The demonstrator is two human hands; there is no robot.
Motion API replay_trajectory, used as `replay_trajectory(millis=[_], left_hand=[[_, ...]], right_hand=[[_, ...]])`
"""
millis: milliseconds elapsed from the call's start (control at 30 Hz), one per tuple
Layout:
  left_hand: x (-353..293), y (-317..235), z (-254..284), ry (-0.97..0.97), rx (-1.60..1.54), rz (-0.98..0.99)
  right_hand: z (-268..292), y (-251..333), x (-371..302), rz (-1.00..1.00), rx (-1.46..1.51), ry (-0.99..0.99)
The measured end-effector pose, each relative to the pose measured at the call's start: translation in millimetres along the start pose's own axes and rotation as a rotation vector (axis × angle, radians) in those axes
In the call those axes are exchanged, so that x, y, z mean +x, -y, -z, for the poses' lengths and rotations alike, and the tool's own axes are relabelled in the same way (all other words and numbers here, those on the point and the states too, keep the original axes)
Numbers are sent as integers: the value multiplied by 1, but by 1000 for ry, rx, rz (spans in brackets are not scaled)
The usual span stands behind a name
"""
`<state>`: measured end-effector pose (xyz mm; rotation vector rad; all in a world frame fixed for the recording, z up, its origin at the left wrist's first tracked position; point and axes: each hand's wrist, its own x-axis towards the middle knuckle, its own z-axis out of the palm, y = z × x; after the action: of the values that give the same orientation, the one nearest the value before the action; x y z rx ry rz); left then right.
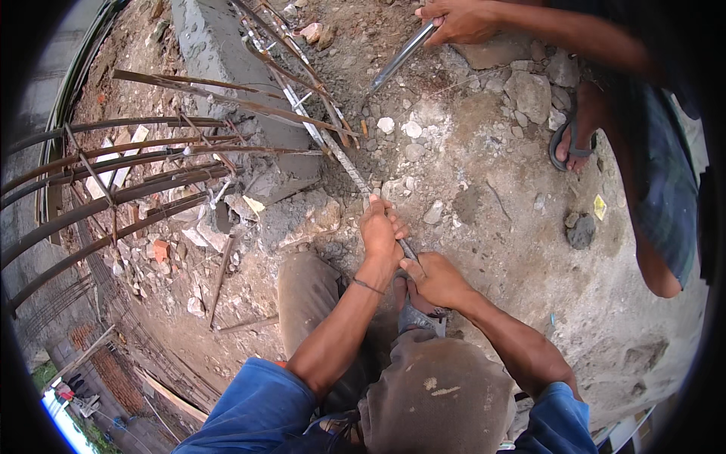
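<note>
Both my hands are closed around a long ribbed steel bar (349, 168). It slants from between my knees up to a bundle of reinforcing bars by a grey concrete block. My left hand (381, 228) grips it farther up, with the fingers wrapped round. Lower down, my right hand (435, 279) clasps it near its close end, over my foot. The bar's far end runs in among the upright bars (291, 83), and I cannot tell whether it joins them. At the top right a co-worker's hand (457, 19) holds a shiny metal tube (401, 60), angled down to the ground.
Several curved rusty bars (113, 163) jut from the concrete block (212, 53) on the left. The co-worker's sandalled foot (578, 132) rests on the right, near broken stones (529, 94). Rubble and an orange brick piece (160, 251) lie on the left.
</note>
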<state>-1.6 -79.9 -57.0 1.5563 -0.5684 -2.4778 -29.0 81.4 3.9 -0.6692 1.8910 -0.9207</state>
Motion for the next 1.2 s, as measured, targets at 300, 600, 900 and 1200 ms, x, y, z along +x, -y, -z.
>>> replay_trajectory(millis=[300, 600, 900, 1200], left_hand=[[-62, 14, -52, -131, 15, 197], [-35, 32, -10, 20, -147, 20], [-14, -16, -6, 12, -9, 224], [-37, 18, -13, -66, -78, -122]], right_hand=[[83, 41, -45, -769, 1264, 395], [24, -8, -14, -116, -44, 108], [10, 55, -4, -532, 747, 152], [-1, 9, -26, -69, -33, 105]])
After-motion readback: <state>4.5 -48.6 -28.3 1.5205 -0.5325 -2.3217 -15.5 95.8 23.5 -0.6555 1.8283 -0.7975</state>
